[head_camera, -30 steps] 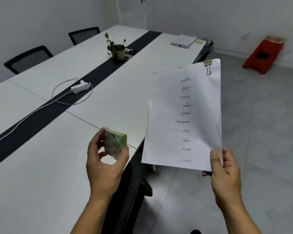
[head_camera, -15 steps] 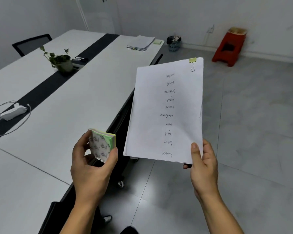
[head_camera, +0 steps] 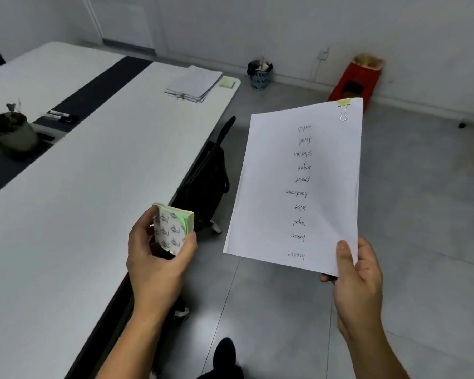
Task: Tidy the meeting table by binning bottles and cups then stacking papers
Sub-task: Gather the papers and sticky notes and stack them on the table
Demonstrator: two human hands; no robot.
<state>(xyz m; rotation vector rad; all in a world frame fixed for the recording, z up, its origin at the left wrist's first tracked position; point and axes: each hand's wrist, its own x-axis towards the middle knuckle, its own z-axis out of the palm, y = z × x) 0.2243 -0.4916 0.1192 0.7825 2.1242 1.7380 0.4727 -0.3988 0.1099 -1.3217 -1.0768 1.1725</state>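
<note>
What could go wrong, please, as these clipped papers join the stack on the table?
The right hand pinches the clipped papers at one corner, far from the binder clip, so they may sag or slip; the left hand, gripping the note pad, cannot steady them. The chair beside the table edge lies ahead and could catch a foot.

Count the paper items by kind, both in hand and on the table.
Paper stacks: 2, clipped sheets in the right hand, paper stack on the table
Sticky-note pads: 2, wrapped pad in the left hand, green pad at the table's far corner
Total: 4
</note>
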